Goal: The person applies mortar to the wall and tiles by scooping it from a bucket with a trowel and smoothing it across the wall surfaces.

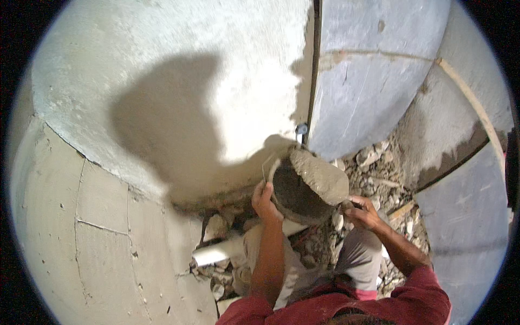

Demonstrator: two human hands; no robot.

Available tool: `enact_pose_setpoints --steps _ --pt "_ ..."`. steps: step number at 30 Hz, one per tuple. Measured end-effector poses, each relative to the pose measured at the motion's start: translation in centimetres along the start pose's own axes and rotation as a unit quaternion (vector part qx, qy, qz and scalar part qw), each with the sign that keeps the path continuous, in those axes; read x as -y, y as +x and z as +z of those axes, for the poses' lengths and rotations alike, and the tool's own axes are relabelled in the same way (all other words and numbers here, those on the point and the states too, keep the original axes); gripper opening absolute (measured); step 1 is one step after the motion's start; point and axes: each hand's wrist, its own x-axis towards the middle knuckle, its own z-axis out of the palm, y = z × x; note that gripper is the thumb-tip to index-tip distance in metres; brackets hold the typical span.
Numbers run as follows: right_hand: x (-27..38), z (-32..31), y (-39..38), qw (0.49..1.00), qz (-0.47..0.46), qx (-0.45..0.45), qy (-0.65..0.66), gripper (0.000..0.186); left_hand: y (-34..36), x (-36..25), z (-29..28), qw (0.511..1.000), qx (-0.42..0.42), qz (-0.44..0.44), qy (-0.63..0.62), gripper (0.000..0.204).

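Observation:
My left hand (264, 201) grips the near-left rim of a round dark bucket (292, 189), which has a thin wire handle standing up at its left side. The bucket is tilted, and its inside looks dark and mostly shadowed. My right hand (364, 213) is closed round the handle of a trowel. A thick, wet heap of grey mortar (319, 176) covers the trowel blade, which sits over the bucket's right side. The blade itself is hidden under the mortar.
Ahead stands a plastered wall (260, 70), with smooth grey panels (374, 97) right of it. Another grey panel (466, 216) rises at the right. Broken rubble (374, 157) covers the ground, with a white pipe (219, 252) near my legs. A block wall (103, 233) runs along the left.

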Motion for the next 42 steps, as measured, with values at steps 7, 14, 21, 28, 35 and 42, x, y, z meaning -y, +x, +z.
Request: enact_pose_setpoints --steps 7,14,21,28,35,42 --pt "15.3 2.7 3.3 0.957 -0.284 -0.042 0.045 0.057 0.6 1.9 -2.0 0.995 0.091 -0.012 0.051 0.031" --pt "35.3 4.9 6.2 0.872 -0.453 -0.168 -0.075 0.063 0.6 2.0 -0.2 0.991 0.017 -0.047 0.122 0.036" --pt "46.4 7.3 8.2 0.824 -0.477 -0.273 -0.134 0.047 2.9 3.4 -1.2 0.992 0.025 -0.052 0.108 0.029" --pt "48.3 9.6 13.2 0.759 -0.501 -0.345 -0.233 0.044 6.6 6.8 -4.4 0.998 0.059 -0.019 0.018 0.024" --pt "51.4 13.3 14.6 0.682 -0.547 -0.418 -0.246 0.048 5.9 5.0 -4.1 0.998 0.023 -0.038 0.054 0.026" --pt "51.8 13.5 14.2 0.666 -0.500 -0.444 -0.331 0.043 8.4 7.4 -5.6 0.998 0.024 -0.014 0.051 0.028"
